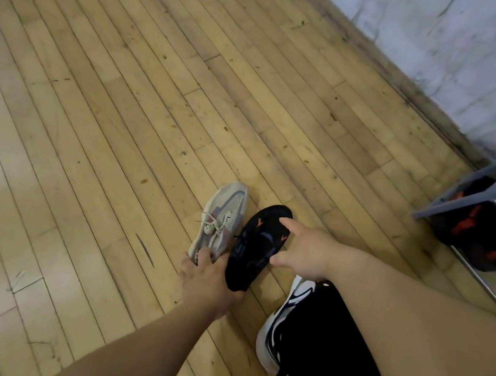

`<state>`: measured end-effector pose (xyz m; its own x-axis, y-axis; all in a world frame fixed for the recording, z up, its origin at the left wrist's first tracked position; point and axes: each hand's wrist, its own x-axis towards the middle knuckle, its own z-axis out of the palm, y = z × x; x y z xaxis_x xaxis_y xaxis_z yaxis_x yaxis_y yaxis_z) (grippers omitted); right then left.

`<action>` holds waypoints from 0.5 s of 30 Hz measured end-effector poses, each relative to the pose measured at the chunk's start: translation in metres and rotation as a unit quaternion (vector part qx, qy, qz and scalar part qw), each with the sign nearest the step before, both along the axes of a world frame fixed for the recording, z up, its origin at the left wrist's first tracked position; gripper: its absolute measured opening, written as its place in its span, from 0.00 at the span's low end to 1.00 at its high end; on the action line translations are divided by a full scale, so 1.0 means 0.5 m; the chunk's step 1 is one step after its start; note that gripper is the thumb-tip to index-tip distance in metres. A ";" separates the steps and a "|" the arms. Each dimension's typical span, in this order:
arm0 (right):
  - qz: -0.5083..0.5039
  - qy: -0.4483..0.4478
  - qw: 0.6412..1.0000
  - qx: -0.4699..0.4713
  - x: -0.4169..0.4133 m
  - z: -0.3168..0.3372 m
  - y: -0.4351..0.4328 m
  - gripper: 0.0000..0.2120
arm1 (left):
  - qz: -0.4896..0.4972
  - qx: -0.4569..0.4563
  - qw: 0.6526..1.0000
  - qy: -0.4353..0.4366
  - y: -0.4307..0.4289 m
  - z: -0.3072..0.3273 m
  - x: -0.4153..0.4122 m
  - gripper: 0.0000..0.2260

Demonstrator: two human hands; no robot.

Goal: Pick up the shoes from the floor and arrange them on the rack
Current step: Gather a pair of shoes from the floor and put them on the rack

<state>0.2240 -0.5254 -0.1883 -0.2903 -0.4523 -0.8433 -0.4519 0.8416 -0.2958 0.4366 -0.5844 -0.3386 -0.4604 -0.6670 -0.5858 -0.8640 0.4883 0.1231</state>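
A black shoe (257, 244) with orange marks lies on the wooden floor, toe pointing away from me. My left hand (208, 282) grips its heel end, and my right hand (304, 253) holds its right side with index finger and thumb spread along it. Touching its left side lies a grey and white sneaker (221, 219) with loose laces. At the right edge stands the shoe rack (468, 197), a grey shelf on metal rails, with a black and red shoe (481, 242) under it.
My own foot in a white and black sneaker (280, 324) and black trouser leg stands just right of the shoes. A pale wall (457, 48) with a worn baseboard runs along the upper right. Bare floorboards stretch to the left and ahead.
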 end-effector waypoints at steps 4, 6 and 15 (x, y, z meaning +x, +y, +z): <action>-0.032 -0.009 0.999 -0.008 -0.006 0.005 0.013 0.46 | 0.027 0.009 0.999 0.026 -0.006 0.021 -0.002 0.41; -0.018 -0.013 1.000 -0.005 -0.002 0.014 0.017 0.45 | 0.042 0.024 0.997 0.058 -0.008 0.026 0.001 0.40; -0.039 -0.020 0.998 -0.037 -0.012 0.034 0.033 0.44 | 0.172 0.018 0.971 0.168 0.014 0.034 -0.036 0.10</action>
<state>0.2181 -0.5088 -0.1714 -0.2932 -0.4904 -0.8207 -0.3722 0.8493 -0.3744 0.4184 -0.5775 -0.3216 -0.3837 -0.7972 -0.4661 -0.8830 0.1689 0.4380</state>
